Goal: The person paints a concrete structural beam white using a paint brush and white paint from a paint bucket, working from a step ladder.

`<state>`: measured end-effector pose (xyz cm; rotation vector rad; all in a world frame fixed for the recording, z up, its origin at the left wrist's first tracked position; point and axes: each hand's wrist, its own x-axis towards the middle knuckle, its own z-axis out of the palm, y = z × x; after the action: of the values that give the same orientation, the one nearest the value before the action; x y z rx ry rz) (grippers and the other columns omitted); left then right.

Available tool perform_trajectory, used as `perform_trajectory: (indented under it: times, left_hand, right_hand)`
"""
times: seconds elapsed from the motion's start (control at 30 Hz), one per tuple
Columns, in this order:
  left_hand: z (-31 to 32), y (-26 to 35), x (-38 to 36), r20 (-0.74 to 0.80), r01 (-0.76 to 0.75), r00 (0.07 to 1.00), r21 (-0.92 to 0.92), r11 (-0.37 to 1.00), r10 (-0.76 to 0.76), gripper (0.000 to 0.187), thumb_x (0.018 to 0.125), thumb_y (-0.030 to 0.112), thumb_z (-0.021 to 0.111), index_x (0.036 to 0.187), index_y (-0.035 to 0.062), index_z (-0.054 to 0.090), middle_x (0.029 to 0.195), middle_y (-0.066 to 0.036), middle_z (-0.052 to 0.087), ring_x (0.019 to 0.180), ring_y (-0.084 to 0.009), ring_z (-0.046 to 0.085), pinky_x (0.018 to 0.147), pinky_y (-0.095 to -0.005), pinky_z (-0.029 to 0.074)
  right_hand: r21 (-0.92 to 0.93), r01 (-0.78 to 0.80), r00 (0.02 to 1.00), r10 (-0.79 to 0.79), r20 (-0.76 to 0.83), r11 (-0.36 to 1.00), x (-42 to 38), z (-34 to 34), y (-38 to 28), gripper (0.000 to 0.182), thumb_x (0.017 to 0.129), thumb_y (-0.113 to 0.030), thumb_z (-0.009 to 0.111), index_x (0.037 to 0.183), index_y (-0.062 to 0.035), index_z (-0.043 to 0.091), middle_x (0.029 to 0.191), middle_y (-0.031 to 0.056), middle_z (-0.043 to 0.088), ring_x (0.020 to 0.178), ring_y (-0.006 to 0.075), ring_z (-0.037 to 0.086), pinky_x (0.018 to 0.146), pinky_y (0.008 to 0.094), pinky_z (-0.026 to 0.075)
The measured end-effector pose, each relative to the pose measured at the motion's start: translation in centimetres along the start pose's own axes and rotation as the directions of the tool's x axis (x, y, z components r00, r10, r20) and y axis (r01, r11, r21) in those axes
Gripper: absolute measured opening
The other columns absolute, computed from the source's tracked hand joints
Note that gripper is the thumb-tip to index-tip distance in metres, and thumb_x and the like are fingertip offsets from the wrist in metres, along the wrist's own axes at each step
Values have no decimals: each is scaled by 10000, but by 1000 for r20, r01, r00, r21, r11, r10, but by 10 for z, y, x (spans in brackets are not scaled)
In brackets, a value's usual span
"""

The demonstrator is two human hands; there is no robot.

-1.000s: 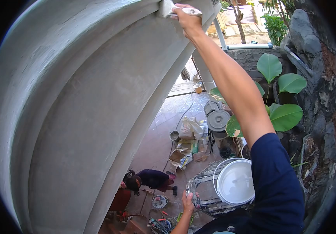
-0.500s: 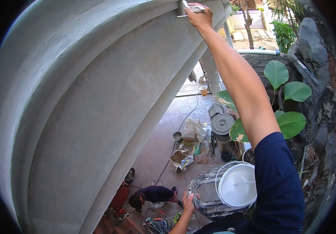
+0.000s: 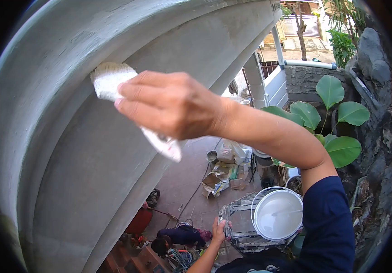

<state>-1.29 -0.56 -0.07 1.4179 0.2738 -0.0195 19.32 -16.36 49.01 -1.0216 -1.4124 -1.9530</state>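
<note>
My right hand (image 3: pixel 173 104) is closed round the handle of a paintbrush (image 3: pixel 112 82) whose head is coated white. Its bristles touch the curved moulding (image 3: pixel 80 84) along the upper edge of a grey concrete surface (image 3: pixel 114 132). Below, my left hand (image 3: pixel 219 230) grips the side edge of a paint-spattered stepladder (image 3: pixel 244 220). On the ladder's top stands a white bucket (image 3: pixel 254 217) with white paint inside and its wire handle lowered to the left.
A person (image 3: pixel 182 236) in dark clothes bends over on the tiled floor (image 3: pixel 191 182) below. Bags and an open carton (image 3: pixel 213 182) lie there. Large-leaved plants (image 3: pixel 344 148) and a rough rock wall (image 3: pixel 378 118) stand close on the right.
My right hand has brought the paintbrush from the far upper end of the moulding leftward and closer to me. The person below has shifted slightly. My left hand keeps its grip.
</note>
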Motion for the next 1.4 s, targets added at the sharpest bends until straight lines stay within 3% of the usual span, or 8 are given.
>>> perform_trajectory:
  times: [0.13,0.27,0.47,0.53,0.67,0.87,1.07,1.4]
  left_hand:
    - [-2,-2,3,8,-35,999,55,998,35,348,918,345,536,1038,18,530,840,-107,663,748,-173,634,707,-312,509]
    - [-4,-6,8,14,-59,998,67,996,58,351,919,350,541,1029,17,528,835,-109,663,741,-176,633,707,-311,508]
    - [-4,-5,4,10,-31,999,46,998,31,352,918,352,548,1034,20,529,829,-107,659,730,-175,631,696,-312,508]
    - [1,4,1,4,-12,1000,35,999,12,353,918,352,549,1040,21,531,828,-105,658,728,-176,630,692,-312,508]
    - [0,1,2,6,-21,1000,21,1000,21,358,918,353,553,1052,22,534,832,-107,657,729,-177,631,690,-310,508]
    - [-5,-6,3,4,-29,1000,23,999,29,373,915,363,555,1055,18,536,836,-113,659,737,-180,637,695,-310,509]
    - [0,-1,0,2,-29,1000,17,999,29,369,917,361,551,1053,18,537,840,-115,663,738,-178,637,689,-308,511]
    - [1,1,4,14,-49,999,31,998,48,349,913,352,566,1030,25,530,832,-108,660,733,-171,637,684,-304,510]
  right_hand:
    - [98,-184,971,197,-139,978,-29,-30,67,122,782,-64,712,890,-7,707,815,124,717,700,217,706,624,307,582]
    - [-18,-750,649,731,-213,661,-73,-68,123,249,859,-213,740,1021,-25,732,841,42,730,736,75,648,678,229,510]
    - [41,-885,421,835,-353,463,-65,-58,151,192,797,-196,728,889,-27,740,770,76,727,668,148,682,646,287,540]
    - [-152,-547,773,428,-468,823,-38,-18,125,153,771,-151,724,850,-19,734,778,123,721,685,230,702,656,322,554]
    - [100,-284,907,301,-295,954,14,-4,24,104,744,-56,699,825,7,682,830,167,701,756,315,697,707,361,577]
    - [481,-322,879,446,-168,815,23,-10,3,156,763,-105,737,890,-16,716,852,141,724,741,212,717,661,300,582]
    - [488,-693,505,840,-197,531,-65,-52,142,239,831,-235,755,942,-24,737,831,47,717,737,80,652,685,212,526]
    - [-243,-766,630,621,-467,595,-64,-48,191,224,731,-212,723,867,-34,737,776,156,717,737,270,712,723,342,552]
